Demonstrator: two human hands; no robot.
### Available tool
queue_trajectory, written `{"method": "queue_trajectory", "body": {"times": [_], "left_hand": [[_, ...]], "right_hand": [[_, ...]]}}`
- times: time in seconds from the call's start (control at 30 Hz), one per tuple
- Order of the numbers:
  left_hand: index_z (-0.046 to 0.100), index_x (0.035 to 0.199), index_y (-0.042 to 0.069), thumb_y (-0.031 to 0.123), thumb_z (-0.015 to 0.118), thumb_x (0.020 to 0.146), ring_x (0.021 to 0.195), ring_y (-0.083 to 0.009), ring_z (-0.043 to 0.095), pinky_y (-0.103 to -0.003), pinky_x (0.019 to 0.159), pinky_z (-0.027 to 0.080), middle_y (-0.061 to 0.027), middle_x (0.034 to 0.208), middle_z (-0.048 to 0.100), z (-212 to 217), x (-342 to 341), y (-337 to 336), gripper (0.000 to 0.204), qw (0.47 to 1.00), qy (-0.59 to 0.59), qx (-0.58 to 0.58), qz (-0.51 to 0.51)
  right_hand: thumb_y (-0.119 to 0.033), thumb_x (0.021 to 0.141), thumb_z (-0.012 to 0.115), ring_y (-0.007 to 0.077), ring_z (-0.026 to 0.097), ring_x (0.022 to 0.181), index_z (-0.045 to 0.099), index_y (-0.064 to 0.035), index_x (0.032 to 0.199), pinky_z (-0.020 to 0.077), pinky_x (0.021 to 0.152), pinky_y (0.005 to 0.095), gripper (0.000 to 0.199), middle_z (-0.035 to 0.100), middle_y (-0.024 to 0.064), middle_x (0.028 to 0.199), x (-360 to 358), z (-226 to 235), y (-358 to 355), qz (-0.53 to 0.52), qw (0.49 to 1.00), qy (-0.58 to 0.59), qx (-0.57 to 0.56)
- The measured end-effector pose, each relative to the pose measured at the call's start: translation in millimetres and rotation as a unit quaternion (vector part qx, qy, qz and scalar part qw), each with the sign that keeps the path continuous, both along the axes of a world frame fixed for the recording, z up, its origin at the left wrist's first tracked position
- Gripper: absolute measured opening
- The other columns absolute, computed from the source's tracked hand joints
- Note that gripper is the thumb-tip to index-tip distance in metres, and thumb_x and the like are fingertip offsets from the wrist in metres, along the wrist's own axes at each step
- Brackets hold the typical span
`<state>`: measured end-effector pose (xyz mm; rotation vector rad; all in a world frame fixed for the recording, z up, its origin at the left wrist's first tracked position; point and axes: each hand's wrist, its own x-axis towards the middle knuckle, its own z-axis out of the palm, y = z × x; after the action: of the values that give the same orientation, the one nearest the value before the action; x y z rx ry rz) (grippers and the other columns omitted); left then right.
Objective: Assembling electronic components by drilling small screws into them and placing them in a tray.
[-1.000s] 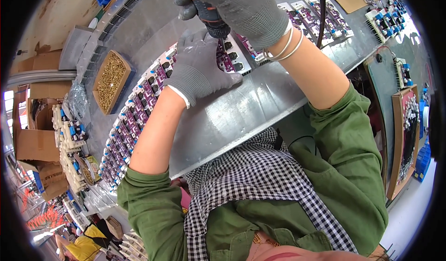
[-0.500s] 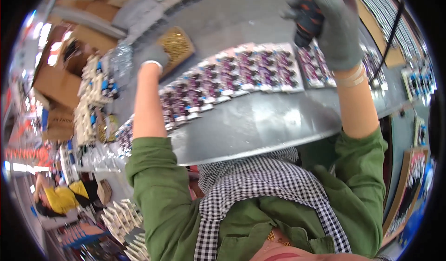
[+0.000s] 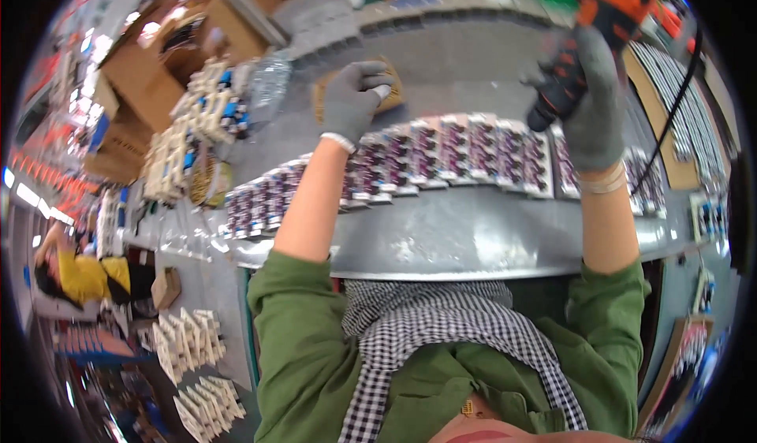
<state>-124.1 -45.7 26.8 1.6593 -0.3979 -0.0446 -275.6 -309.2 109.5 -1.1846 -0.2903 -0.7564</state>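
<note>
My left hand (image 3: 356, 102), in a grey glove, is above a shallow cardboard tray (image 3: 318, 102) of small brass-coloured screws. Its fingers are curled in toward the thumb; whatever they hold is too small to make out. In my right hand (image 3: 598, 104), also gloved in grey, is an orange and black power screwdriver (image 3: 561, 76), its nose tilted down toward the left. Below the tool lies a long curved row of white parts with purple and black pieces (image 3: 453, 150), set side by side on the grey metal table (image 3: 441, 242).
Stacked cream plastic parts (image 3: 177, 139) and a clear plastic bag (image 3: 270, 80) lie at the left, near open cardboard boxes (image 3: 138, 100). A black cable (image 3: 670, 112) hangs at the right before metal strips (image 3: 670, 80). A person in yellow (image 3: 83, 273) is at far left.
My left hand has lifted slightly from the screw tray, with its fingers now in view. The screwdriver shows more fully in my right hand. The whole view has shifted and turned.
</note>
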Motion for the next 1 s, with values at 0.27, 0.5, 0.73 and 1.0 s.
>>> {"method": "queue_trajectory", "body": {"times": [0.27, 0.5, 0.73, 1.0], "left_hand": [[0.047, 0.14, -0.009, 0.001, 0.063, 0.093, 0.096, -0.0173, 0.067, -0.032, 0.095, 0.053, -0.0126, 0.104, 0.071, -6.4, -116.5, -45.6, 0.051, 0.953, 0.152, -0.233, -0.118], [0.045, 0.139, -0.008, 0.018, 0.054, 0.108, 0.09, -0.0138, 0.065, -0.04, 0.105, 0.05, -0.003, 0.086, 0.061, -15.9, -132.0, -53.8, 0.042, 0.93, 0.144, -0.303, -0.148], [0.047, 0.139, -0.007, 0.023, 0.05, 0.11, 0.085, -0.0137, 0.064, -0.044, 0.112, 0.047, -0.0015, 0.081, 0.059, -8.2, -137.3, -56.5, 0.042, 0.938, 0.124, -0.278, -0.163], [0.049, 0.139, -0.008, 0.021, 0.051, 0.107, 0.084, -0.0145, 0.063, -0.038, 0.107, 0.049, -0.0104, 0.096, 0.068, -0.9, -130.5, -75.8, 0.043, 0.964, 0.101, -0.162, -0.186]], "right_hand": [[-0.038, 0.093, 0.076, 0.0144, 0.065, 0.066, 0.054, -0.0047, 0.121, 0.0573, 0.059, 0.0287, 0.049, 0.062, 0.0053, 0.081, -23.0, 29.0, 28.4, 0.013, 1.0, -0.005, 0.022], [-0.039, 0.093, 0.076, 0.014, 0.065, 0.066, 0.054, -0.0048, 0.121, 0.0572, 0.059, 0.0284, 0.05, 0.062, 0.0055, 0.08, -27.8, 20.9, 33.0, 0.045, 0.999, 0.015, -0.021], [-0.041, 0.093, 0.076, 0.0136, 0.065, 0.066, 0.053, -0.005, 0.12, 0.0572, 0.059, 0.0282, 0.05, 0.062, 0.0056, 0.08, -19.0, 25.4, 35.8, 0.089, 0.994, -0.006, -0.056], [-0.042, 0.092, 0.076, 0.0132, 0.065, 0.066, 0.053, -0.0052, 0.119, 0.0571, 0.059, 0.0278, 0.051, 0.062, 0.0058, 0.079, -18.4, 31.7, 13.2, 0.099, 0.99, -0.03, -0.093]]}}
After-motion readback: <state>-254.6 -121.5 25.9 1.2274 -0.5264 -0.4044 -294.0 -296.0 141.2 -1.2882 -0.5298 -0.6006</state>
